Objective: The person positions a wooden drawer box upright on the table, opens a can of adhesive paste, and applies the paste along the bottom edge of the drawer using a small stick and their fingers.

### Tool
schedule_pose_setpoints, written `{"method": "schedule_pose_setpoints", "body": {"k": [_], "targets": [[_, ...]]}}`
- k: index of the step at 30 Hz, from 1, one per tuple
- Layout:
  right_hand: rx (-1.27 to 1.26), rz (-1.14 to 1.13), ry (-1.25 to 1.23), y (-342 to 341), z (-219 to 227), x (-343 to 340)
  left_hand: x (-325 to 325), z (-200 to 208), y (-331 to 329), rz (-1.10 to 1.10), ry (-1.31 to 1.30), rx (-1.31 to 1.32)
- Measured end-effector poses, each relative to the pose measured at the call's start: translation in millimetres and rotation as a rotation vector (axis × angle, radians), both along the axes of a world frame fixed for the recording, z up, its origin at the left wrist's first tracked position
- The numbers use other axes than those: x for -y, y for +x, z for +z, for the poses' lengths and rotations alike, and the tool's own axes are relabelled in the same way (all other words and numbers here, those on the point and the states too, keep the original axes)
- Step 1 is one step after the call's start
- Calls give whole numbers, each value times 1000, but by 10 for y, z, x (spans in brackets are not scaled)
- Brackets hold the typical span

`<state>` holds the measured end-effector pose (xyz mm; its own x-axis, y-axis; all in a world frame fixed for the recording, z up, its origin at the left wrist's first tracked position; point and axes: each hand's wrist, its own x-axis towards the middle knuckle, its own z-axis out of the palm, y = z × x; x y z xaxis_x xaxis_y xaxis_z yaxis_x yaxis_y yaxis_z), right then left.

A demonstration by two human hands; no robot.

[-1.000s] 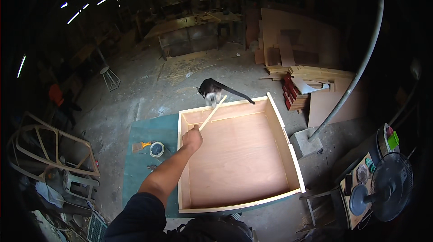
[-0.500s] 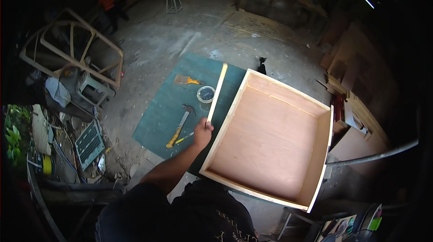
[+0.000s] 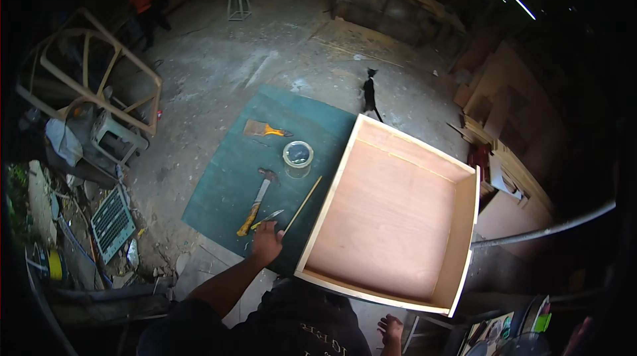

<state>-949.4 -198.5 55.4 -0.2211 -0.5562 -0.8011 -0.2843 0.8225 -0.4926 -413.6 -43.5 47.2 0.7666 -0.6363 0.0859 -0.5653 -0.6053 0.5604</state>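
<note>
My left hand [image 3: 267, 243] is at the near part of a green tabletop [image 3: 219, 187], fingertips against a small knife [image 3: 270, 216] with a yellow handle. Its thumb stands apart from the fingers, beside the near end of a thin wooden strip [image 3: 302, 206] lying on the green surface. A claw hammer [image 3: 257, 202] with a worn yellow grip lies just left of the knife. To the right rests a shallow open wooden box [image 3: 391, 216], like a drawer. My right hand [image 3: 390, 326] shows below the box's near edge, empty, with fingers apart.
A flat paintbrush [image 3: 265, 128] and a clear round tub [image 3: 298, 155] occupy the tabletop's far part. A black cat [image 3: 369, 92] is on the floor behind the box. Wooden frames [image 3: 99, 77] and a plastic stool [image 3: 116, 136] stand left; boards [image 3: 511, 110] lean right.
My left hand has come down and nearer, and the strip it held up now lies on the tabletop. My right hand has come into view. The cat has stretched out or moved.
</note>
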Motion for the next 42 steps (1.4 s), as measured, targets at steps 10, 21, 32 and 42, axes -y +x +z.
{"method": "schedule_pose_setpoints", "body": {"k": [10, 21, 32, 42], "targets": [[-26, 846, 323, 415, 1004, 442, 20, 210, -281, -168, -56, -799], [-412, 583, -847, -215, 1527, 2041, 524, 475, -971, 127, 373, -217], [-591, 672, -801, -598, 662, 2433, 689, 523, -991, 175, 423, -112], [-697, 590, -744, -506, 782, 2415, 701, 590, -984, 176, 420, -190]]}}
